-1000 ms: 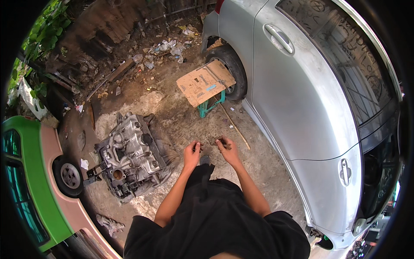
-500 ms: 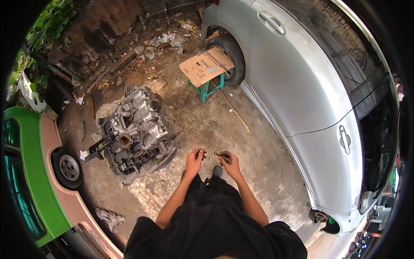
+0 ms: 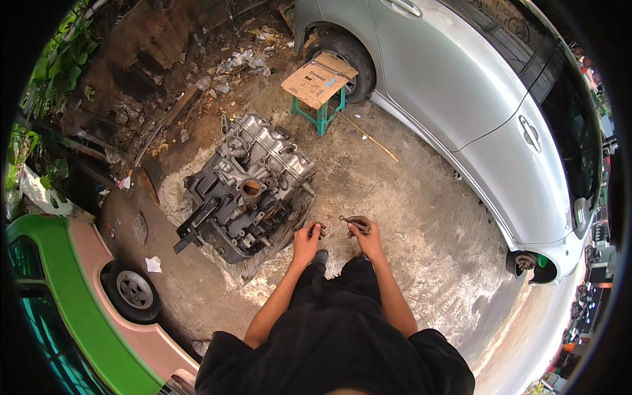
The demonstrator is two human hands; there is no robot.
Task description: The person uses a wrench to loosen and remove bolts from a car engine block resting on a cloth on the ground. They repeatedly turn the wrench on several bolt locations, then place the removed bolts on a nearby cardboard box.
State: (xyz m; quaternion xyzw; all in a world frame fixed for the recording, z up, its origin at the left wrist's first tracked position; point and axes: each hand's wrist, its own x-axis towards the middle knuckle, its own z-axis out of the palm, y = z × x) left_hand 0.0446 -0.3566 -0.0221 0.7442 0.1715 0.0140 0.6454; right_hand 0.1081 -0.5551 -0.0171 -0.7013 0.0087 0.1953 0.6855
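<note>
My right hand [image 3: 367, 238] is closed around a small wrench [image 3: 346, 219], whose ring-shaped end sticks out toward the left. Across a narrow gap, my left hand [image 3: 307, 241] has its fingertips pinched together; a small dark thing seems to be between them, too small to make out. Both hands are held in front of my body, above the ground. Just ahead and to the left of them sits a bare car engine [image 3: 263, 164] of grey metal, with a round brownish opening on its near side. It rests on a crumpled grey sheet [image 3: 238, 271].
A green stool [image 3: 320, 122] topped with cardboard [image 3: 309, 82] stands ahead by a silver car [image 3: 454, 85], which fills the right side. A thin stick [image 3: 375, 141] lies near it. At left is a green and pink vehicle [image 3: 66, 263]. Litter [image 3: 247, 62] lies along the back wall.
My view has shifted toward the engine, which now appears closer to my hands and further right. Both hands keep nearly the same pose, with the wrench still in the right one.
</note>
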